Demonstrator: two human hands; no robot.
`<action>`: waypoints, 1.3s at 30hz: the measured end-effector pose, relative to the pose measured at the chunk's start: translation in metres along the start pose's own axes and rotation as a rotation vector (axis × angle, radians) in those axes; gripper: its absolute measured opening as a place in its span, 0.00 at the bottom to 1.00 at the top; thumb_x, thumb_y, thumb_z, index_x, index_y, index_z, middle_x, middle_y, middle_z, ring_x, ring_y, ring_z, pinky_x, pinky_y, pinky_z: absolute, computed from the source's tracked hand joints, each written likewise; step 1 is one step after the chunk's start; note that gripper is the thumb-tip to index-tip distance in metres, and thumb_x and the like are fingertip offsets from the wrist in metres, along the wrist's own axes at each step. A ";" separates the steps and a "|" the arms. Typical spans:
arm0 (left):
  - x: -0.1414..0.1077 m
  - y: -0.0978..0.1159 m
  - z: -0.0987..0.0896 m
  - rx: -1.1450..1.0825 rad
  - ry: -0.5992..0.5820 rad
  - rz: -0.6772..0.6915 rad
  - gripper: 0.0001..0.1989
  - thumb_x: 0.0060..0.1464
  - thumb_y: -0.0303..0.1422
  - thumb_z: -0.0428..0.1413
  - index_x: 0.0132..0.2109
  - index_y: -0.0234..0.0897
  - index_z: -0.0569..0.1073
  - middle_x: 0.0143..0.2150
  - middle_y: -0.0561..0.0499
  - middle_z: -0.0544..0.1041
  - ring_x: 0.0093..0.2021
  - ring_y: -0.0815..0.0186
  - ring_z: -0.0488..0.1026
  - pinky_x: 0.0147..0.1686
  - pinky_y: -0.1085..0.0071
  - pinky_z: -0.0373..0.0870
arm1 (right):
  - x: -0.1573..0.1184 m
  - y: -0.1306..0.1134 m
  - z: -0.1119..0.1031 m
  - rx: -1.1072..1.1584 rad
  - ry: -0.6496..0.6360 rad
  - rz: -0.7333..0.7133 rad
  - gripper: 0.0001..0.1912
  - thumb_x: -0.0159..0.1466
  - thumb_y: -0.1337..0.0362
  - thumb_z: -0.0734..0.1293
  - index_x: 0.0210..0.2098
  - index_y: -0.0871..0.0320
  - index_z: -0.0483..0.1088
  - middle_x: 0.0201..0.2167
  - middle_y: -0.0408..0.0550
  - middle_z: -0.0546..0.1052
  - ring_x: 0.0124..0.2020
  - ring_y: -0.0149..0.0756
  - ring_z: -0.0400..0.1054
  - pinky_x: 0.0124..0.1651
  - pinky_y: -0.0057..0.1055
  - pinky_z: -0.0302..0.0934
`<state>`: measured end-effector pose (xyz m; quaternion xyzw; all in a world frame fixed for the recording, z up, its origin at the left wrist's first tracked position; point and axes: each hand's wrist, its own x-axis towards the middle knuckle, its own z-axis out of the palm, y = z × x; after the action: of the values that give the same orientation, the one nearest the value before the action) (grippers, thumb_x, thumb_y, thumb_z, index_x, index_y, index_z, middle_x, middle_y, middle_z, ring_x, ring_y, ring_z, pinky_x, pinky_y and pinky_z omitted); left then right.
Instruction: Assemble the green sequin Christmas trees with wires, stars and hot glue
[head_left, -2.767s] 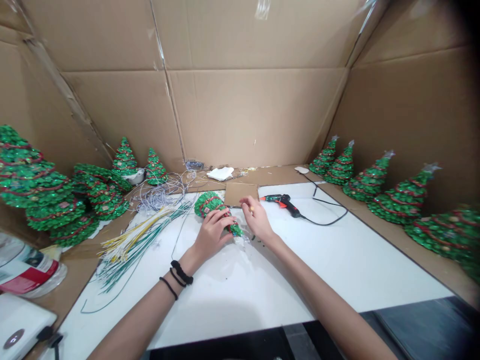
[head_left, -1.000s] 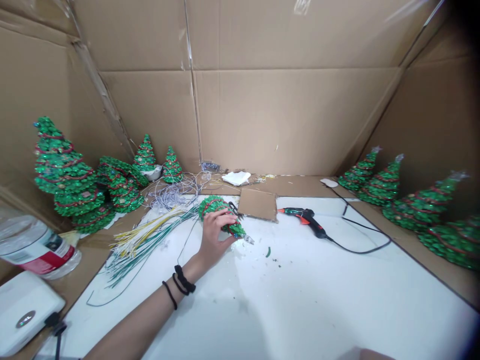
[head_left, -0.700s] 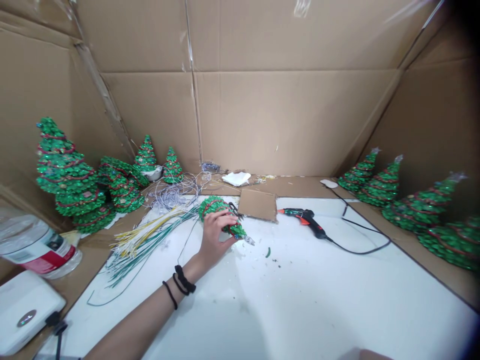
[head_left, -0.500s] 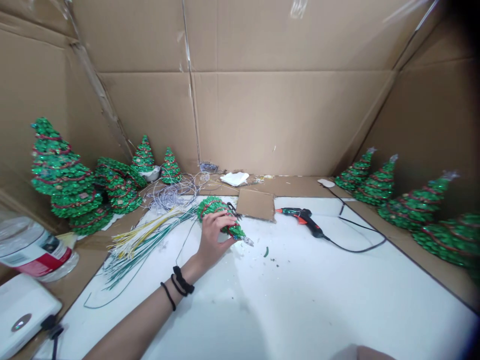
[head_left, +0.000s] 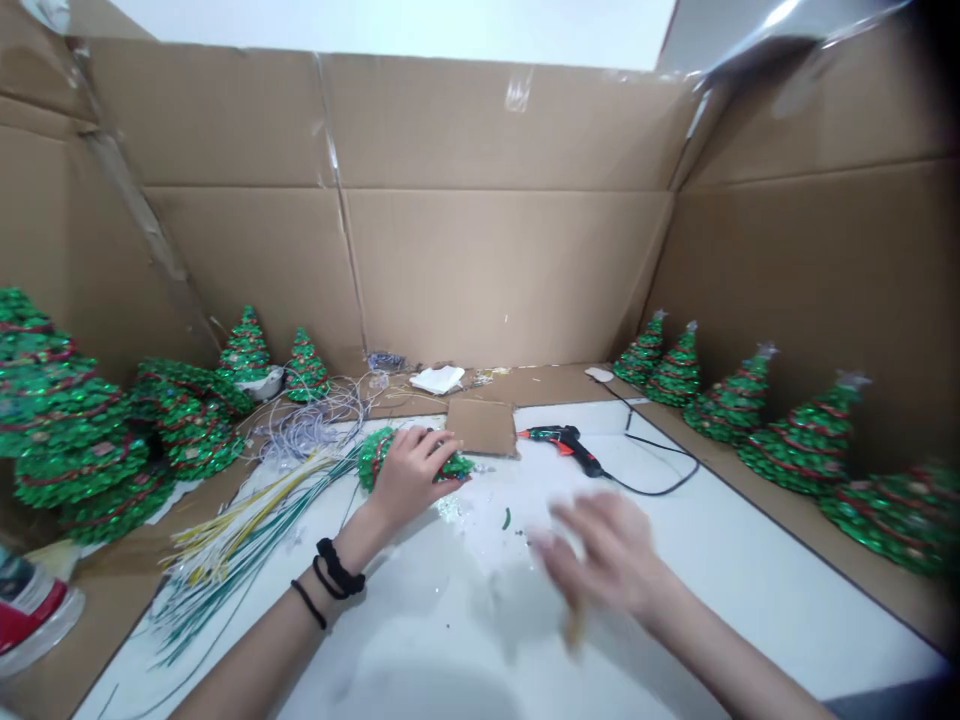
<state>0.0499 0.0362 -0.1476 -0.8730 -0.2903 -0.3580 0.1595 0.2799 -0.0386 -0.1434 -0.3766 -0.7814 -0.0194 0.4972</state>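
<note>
My left hand (head_left: 411,468) is closed over a small green tinsel Christmas tree (head_left: 375,455) that lies on its side on the white board (head_left: 465,610). The tree's clear star tip points right, past my fingers. My right hand (head_left: 604,550) is over the board to the right of the tree, smeared by motion. A tan blur (head_left: 574,632) shows below its fingers, and I cannot make out what it is. Beyond the hands lies a black and orange glue gun (head_left: 564,442), its nozzle by a square piece of cardboard (head_left: 484,425).
Bundled green, white and yellow wires (head_left: 247,525) and a tangle of pale string lights (head_left: 315,420) lie at left. Finished trees (head_left: 799,445) line the right edge, and more trees (head_left: 82,430) stand at left. Cardboard walls (head_left: 510,270) enclose the board. The glue gun's cord (head_left: 667,490) loops right.
My right hand has come in from the bottom right to over the board. The view has tilted up and turned right. My left hand stays on the tree, which now lies more level.
</note>
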 end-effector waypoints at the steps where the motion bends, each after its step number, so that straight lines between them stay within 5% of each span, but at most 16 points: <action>1: 0.008 -0.003 -0.001 0.005 -0.016 0.020 0.13 0.49 0.40 0.61 0.42 0.41 0.73 0.40 0.49 0.78 0.39 0.56 0.67 0.39 0.61 0.61 | 0.002 0.012 0.000 -0.102 0.015 0.058 0.11 0.66 0.61 0.60 0.46 0.48 0.69 0.44 0.52 0.72 0.45 0.43 0.65 0.47 0.42 0.63; 3: 0.022 -0.008 -0.001 -0.001 -0.012 0.010 0.10 0.49 0.40 0.60 0.35 0.40 0.73 0.33 0.49 0.77 0.36 0.56 0.67 0.36 0.61 0.61 | 0.003 0.040 0.000 -0.433 0.017 0.259 0.12 0.65 0.63 0.58 0.45 0.56 0.69 0.40 0.58 0.72 0.44 0.50 0.63 0.46 0.48 0.59; 5: 0.033 -0.011 0.001 -0.031 0.008 -0.038 0.10 0.50 0.40 0.59 0.32 0.39 0.71 0.30 0.49 0.76 0.37 0.56 0.67 0.36 0.61 0.62 | 0.000 0.068 0.000 -0.778 -0.122 0.523 0.15 0.63 0.61 0.61 0.44 0.66 0.68 0.39 0.65 0.71 0.44 0.55 0.62 0.44 0.47 0.59; 8: 0.040 -0.013 0.003 -0.159 -0.033 -0.174 0.11 0.54 0.41 0.55 0.33 0.38 0.68 0.30 0.50 0.73 0.34 0.59 0.68 0.34 0.64 0.63 | -0.011 0.097 0.001 -0.947 -0.296 0.753 0.20 0.60 0.54 0.64 0.39 0.67 0.69 0.39 0.66 0.72 0.46 0.56 0.61 0.43 0.43 0.58; 14: 0.036 -0.018 0.005 -0.363 -0.092 -0.470 0.12 0.58 0.43 0.49 0.38 0.39 0.63 0.32 0.52 0.70 0.33 0.62 0.69 0.34 0.68 0.64 | -0.023 0.112 0.009 -0.951 -0.306 0.872 0.25 0.60 0.49 0.62 0.43 0.66 0.68 0.41 0.61 0.73 0.47 0.53 0.62 0.43 0.40 0.57; 17: 0.036 -0.018 0.001 -0.385 -0.168 -0.465 0.12 0.58 0.43 0.49 0.40 0.38 0.63 0.33 0.52 0.70 0.34 0.61 0.69 0.35 0.67 0.64 | -0.022 0.116 0.013 -0.963 -0.279 0.847 0.28 0.59 0.45 0.61 0.43 0.66 0.68 0.41 0.60 0.73 0.46 0.52 0.63 0.42 0.39 0.57; 22: 0.038 -0.012 -0.009 -0.377 -0.297 -0.375 0.12 0.58 0.36 0.46 0.46 0.36 0.64 0.37 0.47 0.73 0.38 0.58 0.70 0.38 0.64 0.64 | -0.023 0.124 0.011 -0.932 -0.209 0.910 0.17 0.59 0.55 0.61 0.38 0.63 0.70 0.41 0.58 0.73 0.42 0.50 0.67 0.38 0.36 0.57; 28: 0.044 -0.002 -0.016 -0.368 -0.361 -0.349 0.15 0.58 0.39 0.47 0.48 0.37 0.69 0.37 0.46 0.74 0.40 0.56 0.70 0.40 0.63 0.65 | -0.023 0.130 -0.006 -0.662 0.020 1.083 0.22 0.60 0.50 0.59 0.43 0.61 0.69 0.34 0.56 0.76 0.37 0.48 0.70 0.34 0.34 0.57; 33: 0.044 0.009 -0.011 -0.434 -0.340 -0.407 0.17 0.55 0.44 0.51 0.47 0.38 0.69 0.40 0.47 0.73 0.44 0.57 0.69 0.43 0.63 0.65 | -0.019 0.120 -0.010 -0.393 0.300 0.941 0.25 0.56 0.47 0.62 0.44 0.59 0.67 0.33 0.53 0.76 0.36 0.46 0.69 0.38 0.36 0.59; 39: 0.042 0.024 -0.008 -0.580 -0.351 -0.559 0.13 0.57 0.44 0.48 0.42 0.40 0.64 0.38 0.49 0.74 0.39 0.59 0.71 0.40 0.64 0.65 | 0.021 0.060 -0.008 -0.317 0.476 0.511 0.18 0.58 0.50 0.64 0.40 0.57 0.67 0.33 0.49 0.72 0.36 0.41 0.63 0.38 0.36 0.59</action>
<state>0.0845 0.0300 -0.1138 -0.8170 -0.4258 -0.3006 -0.2469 0.3177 0.0134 -0.1432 -0.6162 -0.5124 -0.1025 0.5892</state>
